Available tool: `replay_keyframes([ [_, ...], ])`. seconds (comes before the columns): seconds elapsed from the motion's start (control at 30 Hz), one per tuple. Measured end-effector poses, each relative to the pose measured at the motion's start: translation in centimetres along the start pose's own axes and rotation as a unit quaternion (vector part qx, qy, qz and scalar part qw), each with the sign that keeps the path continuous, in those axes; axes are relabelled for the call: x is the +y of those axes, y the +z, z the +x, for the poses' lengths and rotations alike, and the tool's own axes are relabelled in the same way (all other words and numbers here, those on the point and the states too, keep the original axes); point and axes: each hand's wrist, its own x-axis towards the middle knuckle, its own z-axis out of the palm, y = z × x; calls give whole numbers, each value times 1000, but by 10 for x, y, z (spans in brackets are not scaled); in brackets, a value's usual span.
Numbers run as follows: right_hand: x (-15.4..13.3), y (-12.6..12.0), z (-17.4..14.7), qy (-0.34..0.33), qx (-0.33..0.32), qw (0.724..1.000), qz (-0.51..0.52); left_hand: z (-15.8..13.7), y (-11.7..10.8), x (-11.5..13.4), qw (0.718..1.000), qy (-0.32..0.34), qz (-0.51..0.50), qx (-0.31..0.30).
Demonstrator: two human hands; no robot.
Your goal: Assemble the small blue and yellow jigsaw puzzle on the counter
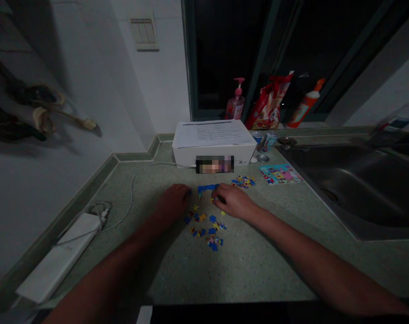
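Jigsaw pieces lie on the green speckled counter. A short joined blue puzzle section (208,187) lies between my hands. My right hand (236,201) is at its right end, fingers pinched on a small puzzle piece that they mostly cover. To the left of the section, my left hand (174,199) has its fingers curled together, with a bit of blue puzzle piece showing at the tips. Several loose puzzle pieces (212,231), blue, yellow and orange, are scattered nearer to me. Beyond my right hand sits a pile of puzzle pieces (244,182).
A white box (213,153) with a printed sheet on top stands behind, a phone with a blurred screen (214,164) leaning on it. A cable runs left to a white power strip (60,256). Right are a colourful picture card (281,174) and a steel sink (356,184).
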Motion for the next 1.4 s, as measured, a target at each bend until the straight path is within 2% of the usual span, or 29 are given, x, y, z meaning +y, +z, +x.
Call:
replay_keyframes([
  [0.2,10,6,-5,-8,26,999,17,-3,-2,-5,1000,3,-20,-9],
  [0.4,11,8,-5,-30,41,999,11,-3,6,-7,999,2,-43,20],
  [0.67,9,6,-4,-30,29,999,-18,1,5,-10,998,32,-50,12],
  [1.07,8,8,-6,-52,47,997,15,4,7,-15,998,32,-56,19],
  [1.4,2,3,-8,-56,29,998,4,4,7,-18,997,35,-69,23],
])
